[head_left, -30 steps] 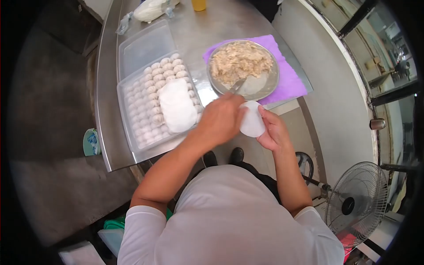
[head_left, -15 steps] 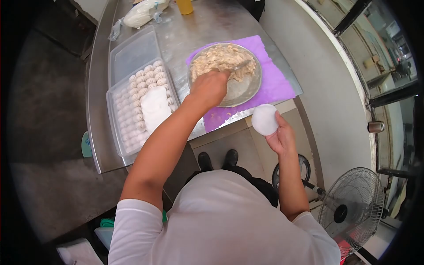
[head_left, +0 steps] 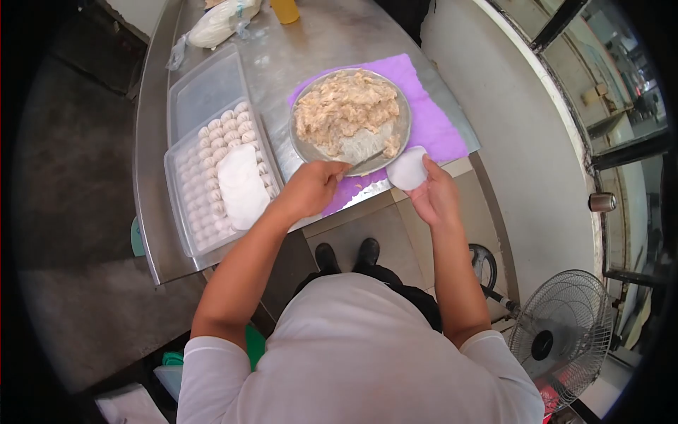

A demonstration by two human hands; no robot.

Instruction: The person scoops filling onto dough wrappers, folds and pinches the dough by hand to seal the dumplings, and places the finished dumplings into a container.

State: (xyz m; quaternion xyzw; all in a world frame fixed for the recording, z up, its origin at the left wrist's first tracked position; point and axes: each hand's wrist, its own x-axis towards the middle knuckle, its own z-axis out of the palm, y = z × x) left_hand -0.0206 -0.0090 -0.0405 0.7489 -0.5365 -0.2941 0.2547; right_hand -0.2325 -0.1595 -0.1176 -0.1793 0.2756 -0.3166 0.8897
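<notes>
My left hand (head_left: 312, 186) is closed on the handle of a spatula (head_left: 366, 163), mostly hidden by the fingers. Its thin blade points right across the near rim of a round metal pan (head_left: 294, 136), with a small lump of filling (head_left: 390, 148) at its tip. Pale, chunky meat filling (head_left: 346, 106) covers the far part of the pan. Palm up, my right hand (head_left: 436, 194) holds a round white dough wrapper (head_left: 407, 168) beside the pan's near right edge. A purple cloth (head_left: 431, 116) lies beneath the pan.
At left, a plastic box (head_left: 185, 233) holds rows of pleated dumplings (head_left: 229, 126), partly under a white sheet (head_left: 244, 185). Its lid (head_left: 205, 88) lies behind. A white bag (head_left: 222, 21) and yellow cup (head_left: 285, 10) stand farther back. A fan (head_left: 558, 339) is at right.
My left hand has drawn the spatula back toward the pan's near edge, bringing filling on its tip. My right hand has moved the wrapper left, up against the pan's edge.
</notes>
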